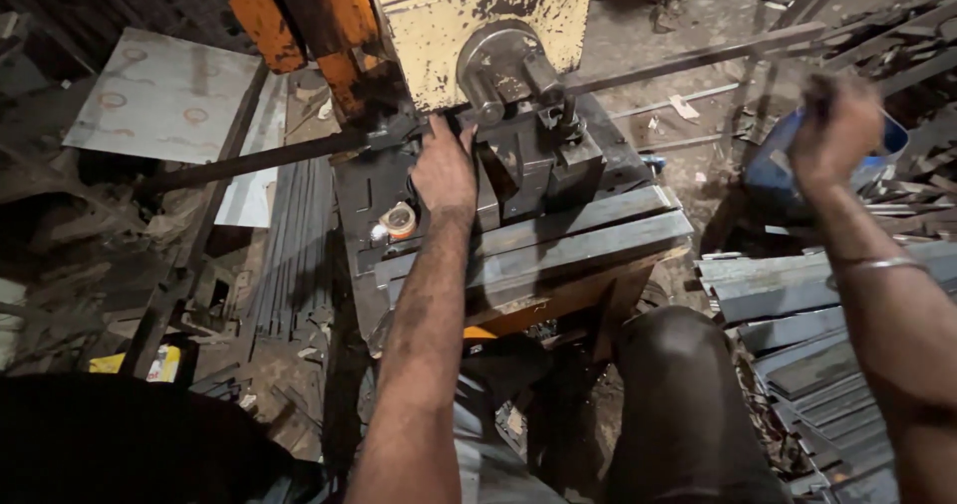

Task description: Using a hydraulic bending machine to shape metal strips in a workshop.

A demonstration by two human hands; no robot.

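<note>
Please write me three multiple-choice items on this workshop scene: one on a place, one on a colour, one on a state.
1. Where is the left hand?
A. On the long dark metal bar at the press machine
B. On the stacked strips
C. On the knee

2. What colour is the container behind the right hand?
A. Red
B. Blue
C. Green

3. How does the right hand stand?
A. Flat on the machine's table
B. Gripping the long bar
C. Raised off to the side, blurred, away from the machine

Answers:
1. A, its fingers lie on the bar where it enters the tooling.
2. B, blue shows on both sides of the hand.
3. C, it is up near the container, apart from the press; what it grips, if anything, cannot be told.
</note>
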